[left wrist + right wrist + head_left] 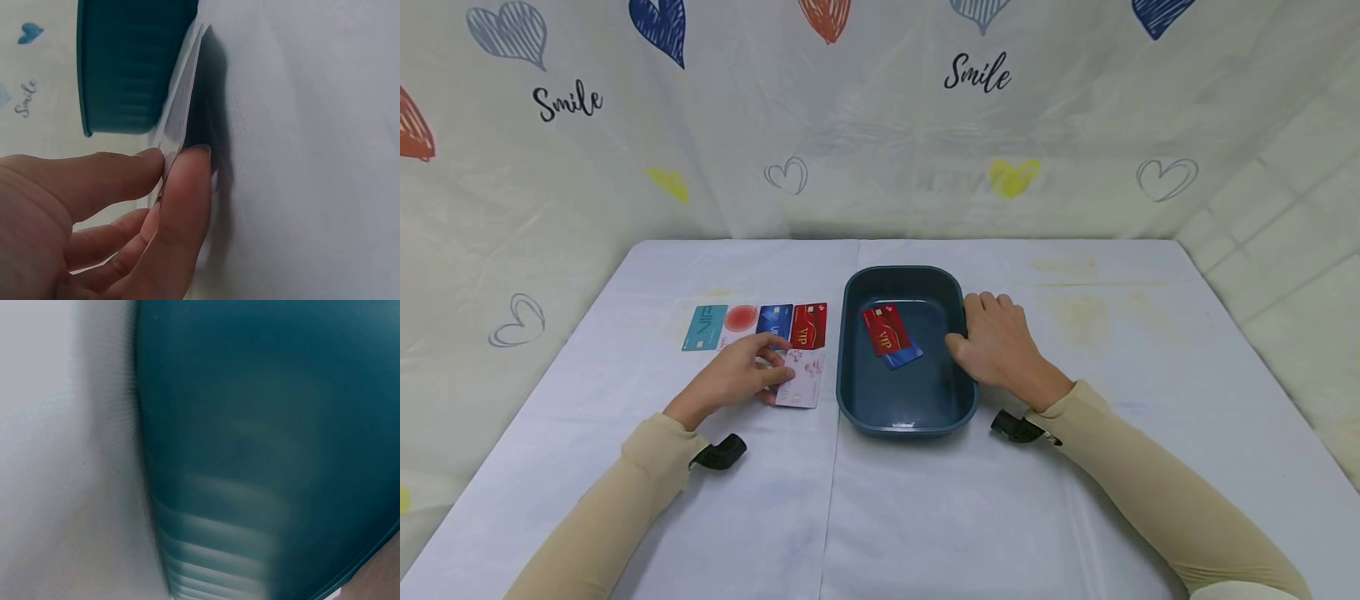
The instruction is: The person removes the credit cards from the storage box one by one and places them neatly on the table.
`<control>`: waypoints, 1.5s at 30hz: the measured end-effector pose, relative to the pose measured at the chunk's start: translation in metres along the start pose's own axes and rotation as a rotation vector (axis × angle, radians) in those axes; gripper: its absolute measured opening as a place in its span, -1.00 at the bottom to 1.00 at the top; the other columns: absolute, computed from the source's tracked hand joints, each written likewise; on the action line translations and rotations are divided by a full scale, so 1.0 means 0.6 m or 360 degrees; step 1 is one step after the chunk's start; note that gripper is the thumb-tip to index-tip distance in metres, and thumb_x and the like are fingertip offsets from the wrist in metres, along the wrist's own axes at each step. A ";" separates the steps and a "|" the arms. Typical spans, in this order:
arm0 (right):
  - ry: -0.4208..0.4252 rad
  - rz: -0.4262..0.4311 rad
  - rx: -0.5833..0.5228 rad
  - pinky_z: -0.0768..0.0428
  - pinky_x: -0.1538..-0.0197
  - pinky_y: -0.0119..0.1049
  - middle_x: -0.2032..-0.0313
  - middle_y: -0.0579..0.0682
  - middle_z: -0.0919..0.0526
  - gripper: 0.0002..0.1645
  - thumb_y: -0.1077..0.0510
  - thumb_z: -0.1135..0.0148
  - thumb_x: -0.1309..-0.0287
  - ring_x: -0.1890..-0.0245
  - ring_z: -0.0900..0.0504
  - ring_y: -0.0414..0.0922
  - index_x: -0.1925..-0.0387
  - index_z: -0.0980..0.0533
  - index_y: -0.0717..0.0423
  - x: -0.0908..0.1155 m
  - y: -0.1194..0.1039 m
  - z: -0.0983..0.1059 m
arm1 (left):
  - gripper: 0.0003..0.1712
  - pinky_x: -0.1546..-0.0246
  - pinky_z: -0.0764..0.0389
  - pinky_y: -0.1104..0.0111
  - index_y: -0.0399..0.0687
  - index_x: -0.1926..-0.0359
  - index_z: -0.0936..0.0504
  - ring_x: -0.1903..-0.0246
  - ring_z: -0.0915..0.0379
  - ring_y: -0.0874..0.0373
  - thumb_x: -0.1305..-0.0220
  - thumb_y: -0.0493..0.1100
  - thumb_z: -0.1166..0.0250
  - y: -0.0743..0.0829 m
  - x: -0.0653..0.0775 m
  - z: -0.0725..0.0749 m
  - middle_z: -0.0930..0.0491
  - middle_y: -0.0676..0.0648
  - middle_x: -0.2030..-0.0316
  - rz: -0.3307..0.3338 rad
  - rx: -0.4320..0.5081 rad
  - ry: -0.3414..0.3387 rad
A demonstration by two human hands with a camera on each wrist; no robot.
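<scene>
My left hand (739, 375) pinches a pale pink patterned card (803, 379) between thumb and fingers. The left wrist view shows this card (185, 100) edge-on, tilted off the cloth with a shadow beneath. My right hand (1003, 342) grips the right rim of a dark blue-green rectangular tub (907, 417), its thumb over the edge and its other fingers partly hidden outside. Inside the tub, a red VIP card (886, 328) overlaps a blue card (904, 357). From the right wrist, mostly the tub's ribbed outer wall (250, 456) is visible.
Beyond my left hand lies a row of cards: a teal VIP card (704, 327), a white one with a red circle (741, 317), a blue one (774, 319) and a red VIP card (809, 325). A white cloth (925, 517) covers the table; a printed curtain hangs behind.
</scene>
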State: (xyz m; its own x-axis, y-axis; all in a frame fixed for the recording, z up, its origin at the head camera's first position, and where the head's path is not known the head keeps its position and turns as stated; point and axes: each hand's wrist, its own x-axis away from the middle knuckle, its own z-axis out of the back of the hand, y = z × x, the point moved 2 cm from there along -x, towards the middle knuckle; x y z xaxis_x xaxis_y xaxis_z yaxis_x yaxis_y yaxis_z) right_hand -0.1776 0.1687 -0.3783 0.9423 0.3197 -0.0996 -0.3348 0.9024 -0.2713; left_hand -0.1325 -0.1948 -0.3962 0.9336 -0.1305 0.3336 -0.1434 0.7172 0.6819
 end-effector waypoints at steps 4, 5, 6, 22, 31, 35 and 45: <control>0.0007 -0.0001 -0.0002 -0.28 0.21 -0.09 0.34 0.14 -0.43 -0.70 0.03 0.03 -0.21 0.26 -0.33 0.13 0.28 -0.38 0.23 0.000 0.001 0.000 | -0.38 0.29 -0.79 0.35 -0.12 -0.36 -0.46 0.20 -0.67 0.07 -0.36 -0.07 -0.40 0.006 0.000 0.000 -0.59 -0.22 0.01 0.0012 -0.0059 0.0010; 0.0007 -0.0001 -0.0001 -0.28 0.21 -0.09 0.33 0.15 -0.43 -0.70 0.03 0.03 -0.21 0.25 -0.34 0.14 0.28 -0.38 0.24 0.000 0.001 0.000 | -0.38 0.29 -0.79 0.35 -0.12 -0.36 -0.46 0.24 -0.67 0.08 -0.36 -0.07 -0.40 0.008 0.000 -0.001 -0.59 -0.22 0.01 0.0014 -0.0068 0.0010; 0.0007 -0.0002 -0.0001 -0.28 0.20 -0.08 0.33 0.15 -0.43 -0.70 0.03 0.03 -0.22 0.25 -0.34 0.14 0.28 -0.38 0.23 0.001 0.001 0.000 | -0.38 0.29 -0.79 0.35 -0.12 -0.36 -0.46 0.28 -0.67 0.10 -0.36 -0.07 -0.40 0.009 0.000 -0.001 -0.60 -0.22 0.02 0.0016 -0.0076 0.0009; 0.0009 -0.0005 0.0001 -0.28 0.21 -0.09 0.33 0.14 -0.43 -0.70 0.03 0.03 -0.21 0.26 -0.33 0.13 0.28 -0.37 0.23 0.003 0.003 0.004 | -0.43 0.16 -0.78 0.33 -0.13 -0.31 -0.50 0.47 -0.68 0.20 -0.37 -0.03 -0.39 0.018 0.004 0.006 -0.65 -0.15 0.14 0.0002 -0.0181 0.0014; 0.0009 -0.0007 -0.0005 -0.27 0.21 -0.08 0.34 0.13 -0.42 -0.70 0.02 0.02 -0.21 0.27 -0.32 0.13 0.28 -0.37 0.22 0.003 0.004 0.004 | -0.43 0.18 -0.76 0.32 -0.13 -0.31 -0.52 0.44 -0.67 0.19 -0.40 0.02 -0.36 0.026 0.010 0.017 -0.67 -0.15 0.11 -0.0023 -0.0249 0.0046; 0.0003 -0.0012 -0.0008 -0.29 0.18 -0.05 0.31 0.14 -0.43 -0.67 0.01 0.02 -0.23 0.25 -0.32 0.14 0.24 -0.38 0.24 0.003 0.002 0.003 | -0.43 0.22 -0.74 0.32 -0.14 -0.30 -0.53 0.41 -0.66 0.16 -0.40 0.03 -0.36 0.030 0.012 0.024 -0.67 -0.18 0.08 -0.0054 -0.0267 0.0063; -0.0009 -0.0022 -0.0004 -0.33 0.16 -0.03 0.29 0.15 -0.45 -0.63 0.01 0.04 -0.23 0.22 -0.34 0.14 0.19 -0.41 0.27 0.005 -0.001 0.003 | -0.48 0.27 -0.80 0.29 -0.17 -0.26 -0.54 0.38 -0.72 0.13 -0.41 -0.01 -0.36 0.050 0.005 0.036 -0.66 -0.25 0.06 -0.0151 -0.0241 0.0119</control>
State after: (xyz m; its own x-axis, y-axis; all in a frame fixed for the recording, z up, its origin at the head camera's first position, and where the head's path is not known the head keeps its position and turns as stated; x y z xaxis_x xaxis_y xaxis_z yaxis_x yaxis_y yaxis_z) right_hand -0.1748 0.1696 -0.3768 0.9468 0.3088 -0.0903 -0.3217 0.9061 -0.2748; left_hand -0.1413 -0.1886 -0.3605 0.9632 -0.1554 0.2193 -0.0077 0.7996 0.6005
